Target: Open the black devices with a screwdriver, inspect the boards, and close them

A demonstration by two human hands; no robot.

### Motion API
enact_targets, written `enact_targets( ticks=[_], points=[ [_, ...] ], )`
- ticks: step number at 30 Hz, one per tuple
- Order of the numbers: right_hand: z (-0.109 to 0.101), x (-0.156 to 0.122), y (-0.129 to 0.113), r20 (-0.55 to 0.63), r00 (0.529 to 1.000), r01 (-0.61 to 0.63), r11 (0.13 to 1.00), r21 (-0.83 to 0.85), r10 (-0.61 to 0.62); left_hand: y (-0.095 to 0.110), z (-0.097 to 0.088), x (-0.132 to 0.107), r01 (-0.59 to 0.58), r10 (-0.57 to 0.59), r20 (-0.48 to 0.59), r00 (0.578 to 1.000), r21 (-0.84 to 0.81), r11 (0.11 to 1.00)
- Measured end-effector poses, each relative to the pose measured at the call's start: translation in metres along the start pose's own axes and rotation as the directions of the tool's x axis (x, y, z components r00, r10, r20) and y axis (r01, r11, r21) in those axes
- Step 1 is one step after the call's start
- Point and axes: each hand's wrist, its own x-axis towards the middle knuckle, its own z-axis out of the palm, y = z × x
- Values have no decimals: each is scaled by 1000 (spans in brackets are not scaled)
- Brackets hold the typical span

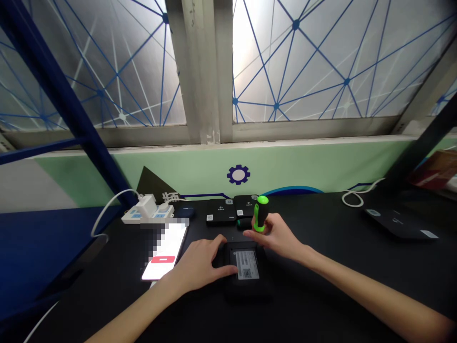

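A black box-shaped device (245, 289) lies on the dark table in front of me, a printed white label (247, 265) on its upper face. My left hand (202, 262) grips its left side, the thumb at the label's edge and the index finger at the far left corner. In my right hand (278, 237) is a screwdriver (262, 214) with a black and bright green handle, held upright over the device's far right corner. The fingers hide its shaft and tip, so contact with the device cannot be made out.
Two flat black boxes (220, 212) stand against the wall, with a dark green-ended object (244, 223) before them. On the left are a lit phone (164, 252), a white power strip (130, 217) with a charger, and a dark mouse-like object (186, 212). Another black panel (398, 223) lies right.
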Motion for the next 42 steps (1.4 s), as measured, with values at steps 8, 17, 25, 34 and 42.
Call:
enact_targets(
  ticks=[8, 17, 25, 34, 42],
  points=[
    [7, -19, 27, -91, 994, -40, 962, 269, 67, -1, 0, 0, 11, -11, 15, 1000, -10, 1000],
    [-2, -18, 24, -8, 1000, -25, 978, 205, 27, -1, 1, -1, 11, -11, 14, 1000, -32, 999],
    [-6, -16, 19, 12, 1000, 24, 988, 150, -26, -3, 2, 0, 10, -9, 15, 1000, -75, 997],
    [-11, -15, 15, 92, 994, 41, 993, 108, -51, -5, 3, 2, 15, -14, 13, 1000, -73, 997],
    [-6, -16, 22, 37, 999, 12, 985, 169, -19, -4, 1, 1, 28, -26, 23, 999, -83, 996]
  ],
)
